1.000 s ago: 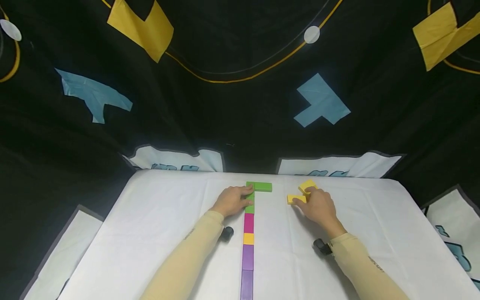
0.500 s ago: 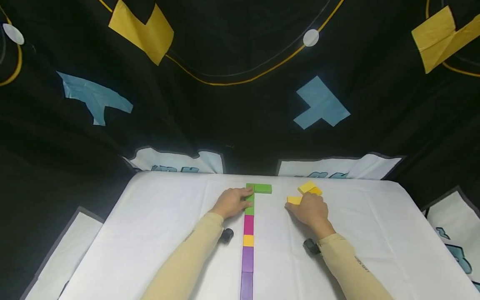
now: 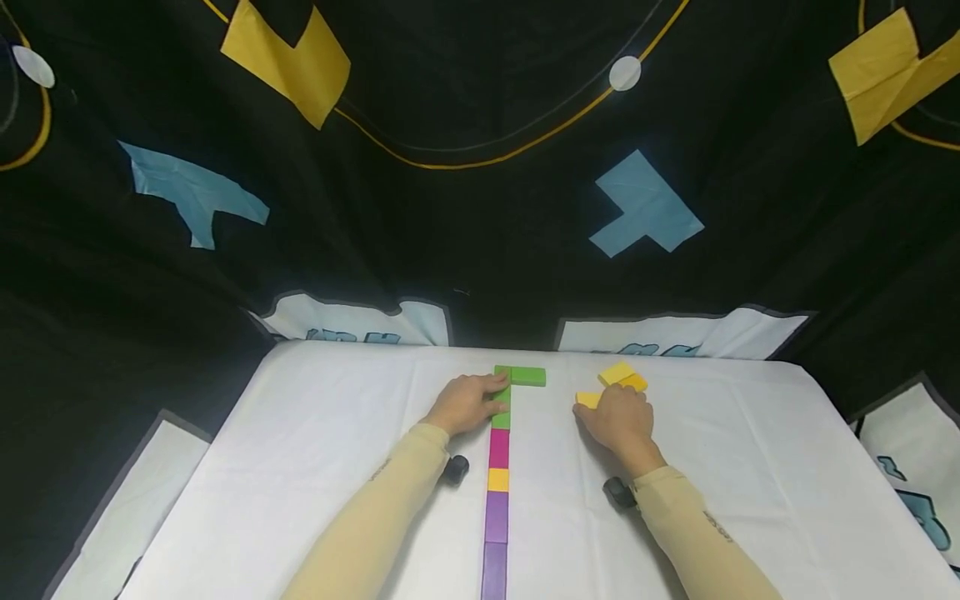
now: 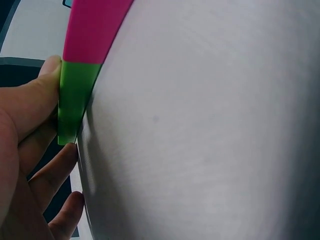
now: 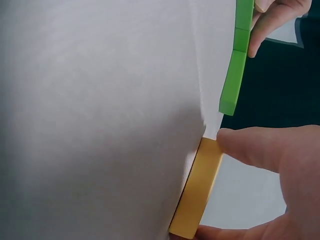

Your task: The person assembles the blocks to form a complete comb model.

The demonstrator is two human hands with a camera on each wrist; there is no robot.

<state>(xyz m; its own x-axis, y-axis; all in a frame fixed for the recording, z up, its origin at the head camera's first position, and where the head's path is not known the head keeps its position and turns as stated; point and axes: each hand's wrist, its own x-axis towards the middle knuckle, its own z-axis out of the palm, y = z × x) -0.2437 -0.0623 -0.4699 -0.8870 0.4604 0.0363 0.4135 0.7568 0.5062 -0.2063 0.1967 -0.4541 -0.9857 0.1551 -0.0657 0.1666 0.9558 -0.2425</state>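
A line of coloured blocks runs up the middle of the white table. My left hand [image 3: 463, 402] rests at its far end, thumb and fingertips touching the side and top of the upright green blocks [image 4: 79, 92]. From there a green block [image 3: 528, 377] points right, forming a corner. My right hand [image 3: 624, 421] pinches a yellow block [image 5: 196, 185] lengthwise, thumb at one end and a finger at the other; in the head view the hand covers much of it. Right behind that hand lie two more yellow pieces, one light yellow block [image 3: 617, 372] and one deeper yellow [image 3: 636, 382].
Nearer me the line continues with a pink block [image 3: 498, 448], a small orange-yellow block [image 3: 498, 480] and two purple blocks [image 3: 496, 517]. Beyond the table's [image 3: 360, 367] far edge hangs a black cloth [image 3: 465, 250] with yellow and blue shapes.
My right hand has shifted left and slightly nearer me, closing over the front yellow block and leaving the other yellow pieces uncovered behind it. The left hand stays at the green blocks.
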